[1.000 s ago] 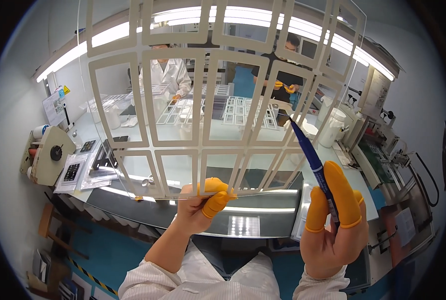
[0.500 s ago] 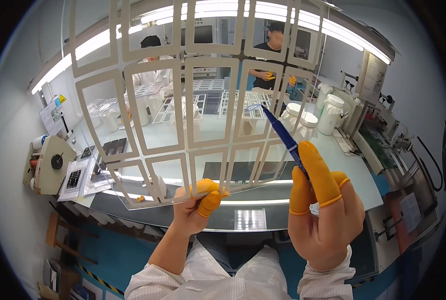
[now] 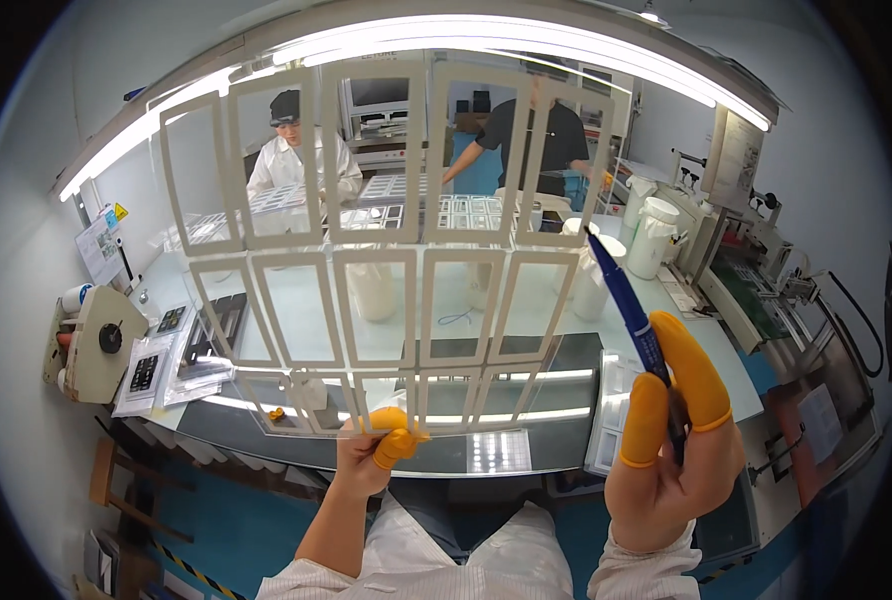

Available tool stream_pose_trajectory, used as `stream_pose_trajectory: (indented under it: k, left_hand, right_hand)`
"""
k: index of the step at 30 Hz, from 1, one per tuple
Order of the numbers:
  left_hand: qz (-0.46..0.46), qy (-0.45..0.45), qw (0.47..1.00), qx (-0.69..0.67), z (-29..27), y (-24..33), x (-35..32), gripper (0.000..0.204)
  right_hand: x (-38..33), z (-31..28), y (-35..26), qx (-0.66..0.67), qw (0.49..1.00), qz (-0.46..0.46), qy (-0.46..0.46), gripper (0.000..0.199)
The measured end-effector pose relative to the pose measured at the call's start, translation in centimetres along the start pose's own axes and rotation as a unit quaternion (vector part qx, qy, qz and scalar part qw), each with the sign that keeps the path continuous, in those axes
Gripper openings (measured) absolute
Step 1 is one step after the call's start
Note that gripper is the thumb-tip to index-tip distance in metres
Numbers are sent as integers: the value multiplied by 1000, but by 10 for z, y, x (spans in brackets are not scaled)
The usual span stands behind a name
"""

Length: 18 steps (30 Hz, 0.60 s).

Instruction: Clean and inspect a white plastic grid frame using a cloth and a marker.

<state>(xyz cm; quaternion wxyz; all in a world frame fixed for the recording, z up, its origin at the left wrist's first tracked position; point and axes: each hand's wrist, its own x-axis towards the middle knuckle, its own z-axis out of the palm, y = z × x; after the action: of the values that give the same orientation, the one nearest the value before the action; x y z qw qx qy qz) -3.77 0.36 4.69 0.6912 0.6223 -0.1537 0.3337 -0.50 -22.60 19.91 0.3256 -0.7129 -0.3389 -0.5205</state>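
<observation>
My left hand [image 3: 374, 455], with orange finger cots on thumb and forefinger, pinches the bottom edge of a clear sheet [image 3: 386, 250] that carries rows of white rectangular frames. The sheet is held upright in front of my face, against the ceiling light. My right hand [image 3: 672, 452], also with orange finger cots, grips a blue pen-like tool [image 3: 622, 294]. The tool points up and to the left, and its tip lies near the sheet's right edge.
A long glossy workbench [image 3: 526, 300] runs below, with white containers [image 3: 651, 238] at the right, a tape dispenser [image 3: 101, 342] and trays of parts [image 3: 161, 355] at the left. Two other people [image 3: 291, 160] work at the far side. Machinery [image 3: 766, 290] stands at the right.
The sheet has come lower and more upright in my view. My right hand with the blue tool has shifted slightly right, its tip staying by the sheet's right edge.
</observation>
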Motion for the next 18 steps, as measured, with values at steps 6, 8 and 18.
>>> stream_pose_trajectory:
  k: [6,8,18]
  left_hand:
    - [50,-46,998,-10,-12,-1,-11,19]
    - [46,-50,997,-20,-13,-1,-12,20]
    - [53,-46,997,-27,-16,-1,-18,21]
  right_hand:
    - [4,-2,5,10,1000,3,10,28]
    - [2,0,6,21,1000,-4,8,28]
    - [2,-4,1,6,1000,26,12,28]
